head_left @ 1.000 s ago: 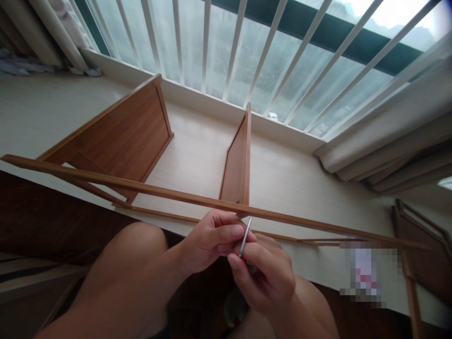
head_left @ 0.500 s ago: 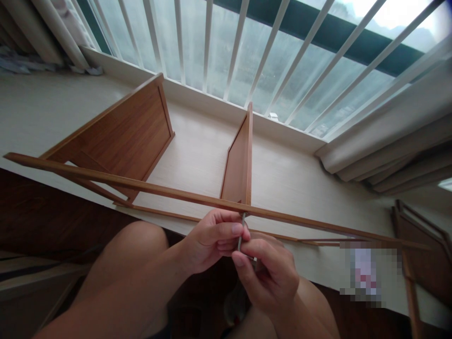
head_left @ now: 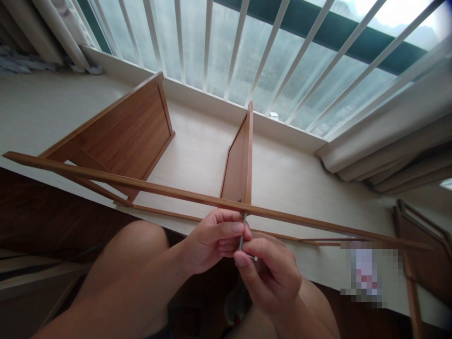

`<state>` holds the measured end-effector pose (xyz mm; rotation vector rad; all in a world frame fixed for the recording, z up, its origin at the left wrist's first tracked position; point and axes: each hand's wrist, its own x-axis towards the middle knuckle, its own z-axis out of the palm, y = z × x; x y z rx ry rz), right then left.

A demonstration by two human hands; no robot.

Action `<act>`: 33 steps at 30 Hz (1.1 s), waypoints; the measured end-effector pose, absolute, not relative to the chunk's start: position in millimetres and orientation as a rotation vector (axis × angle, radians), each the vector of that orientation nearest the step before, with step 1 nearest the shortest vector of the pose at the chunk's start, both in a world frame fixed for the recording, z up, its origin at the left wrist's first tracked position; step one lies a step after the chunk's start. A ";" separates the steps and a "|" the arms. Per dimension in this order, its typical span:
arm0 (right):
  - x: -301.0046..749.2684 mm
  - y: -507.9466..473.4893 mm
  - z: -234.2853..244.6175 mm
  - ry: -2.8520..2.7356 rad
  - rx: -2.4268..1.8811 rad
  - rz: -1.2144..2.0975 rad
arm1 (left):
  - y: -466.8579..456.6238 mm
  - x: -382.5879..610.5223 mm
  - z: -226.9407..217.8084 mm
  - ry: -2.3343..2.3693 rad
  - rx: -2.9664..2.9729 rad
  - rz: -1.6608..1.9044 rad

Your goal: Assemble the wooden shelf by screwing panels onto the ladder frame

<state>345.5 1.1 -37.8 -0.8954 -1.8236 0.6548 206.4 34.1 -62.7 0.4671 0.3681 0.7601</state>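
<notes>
Between my hands is a thin metal hex key (head_left: 241,242), its long arm reaching up to the front rail (head_left: 169,190) of a brown wooden frame. The upper tip meets the rail where a middle panel (head_left: 237,165) joins from behind; the screw head itself is too small to make out. My left hand (head_left: 219,235) pinches the key's shaft just under the rail. Lower down, my right hand (head_left: 270,270) grips the bent end between thumb and forefinger, and the short arm's tip sticks out past the fingers.
A larger wooden panel (head_left: 120,127) joins the rail at the left. Another wooden end piece (head_left: 420,254) stands at the far right. The frame rests on a pale ledge (head_left: 286,165) below a barred window (head_left: 229,56). Curtains (head_left: 395,127) hang at both sides. A blurred-out item (head_left: 365,270) lies at right.
My right hand has shifted slightly, and the short arm of the hex key shows a little more past the fingers. My left hand and the wooden frame stay in place.
</notes>
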 end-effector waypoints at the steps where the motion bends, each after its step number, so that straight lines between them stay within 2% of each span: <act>1: 345.4 0.9 -37.8 -1.817 -0.912 0.659 | 34.2 206.3 -62.7 0.372 0.467 0.760; 6: 345.6 -2.0 -38.4 -1.777 -0.959 0.754 | 34.6 206.1 -62.6 0.361 0.473 0.776; 14: 343.6 -12.3 -44.7 -1.483 -0.993 1.300 | 35.4 205.0 -63.8 0.375 0.478 0.779; 22: 332.6 -13.5 -43.4 -1.020 -0.821 1.780 | 36.6 204.4 -61.6 0.454 0.460 0.788; 33: 316.9 -22.9 -58.1 -0.830 -0.733 1.762 | 37.2 206.0 -60.5 0.455 0.495 0.767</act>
